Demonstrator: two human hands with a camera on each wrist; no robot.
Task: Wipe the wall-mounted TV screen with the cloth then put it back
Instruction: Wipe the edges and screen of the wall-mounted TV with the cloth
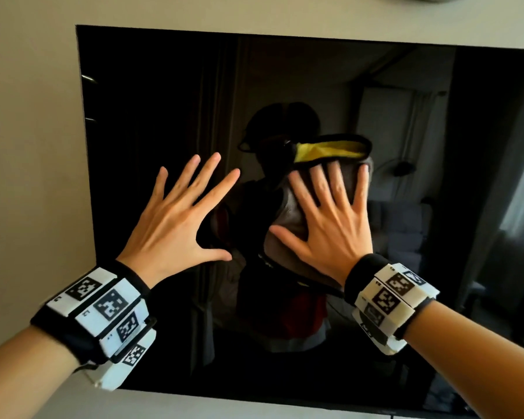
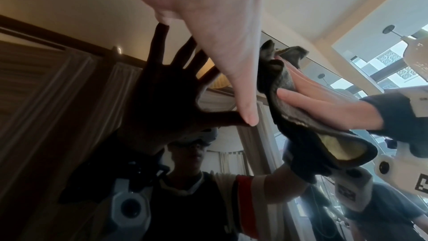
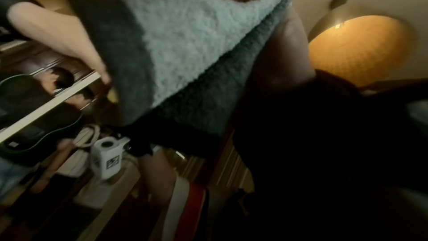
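Observation:
The black wall-mounted TV screen (image 1: 152, 110) fills most of the head view and mirrors the room. My right hand (image 1: 330, 219) lies flat with spread fingers on a grey cloth (image 1: 288, 213) with a dark hem and a yellow underside (image 1: 330, 151), pressing it against the middle of the screen. The cloth (image 3: 185, 52) fills the right wrist view, and in the left wrist view the cloth (image 2: 289, 116) sits under the right hand (image 2: 324, 105). My left hand (image 1: 176, 216) is spread flat on the glass just left of the cloth, its thumb (image 2: 241, 89) tip touching the screen, holding nothing.
A pale wall (image 1: 28, 146) surrounds the TV on the left, top and bottom. The screen's left edge (image 1: 80, 116) is close to my left hand. The glass reflects a person wearing a headset, curtains and a window.

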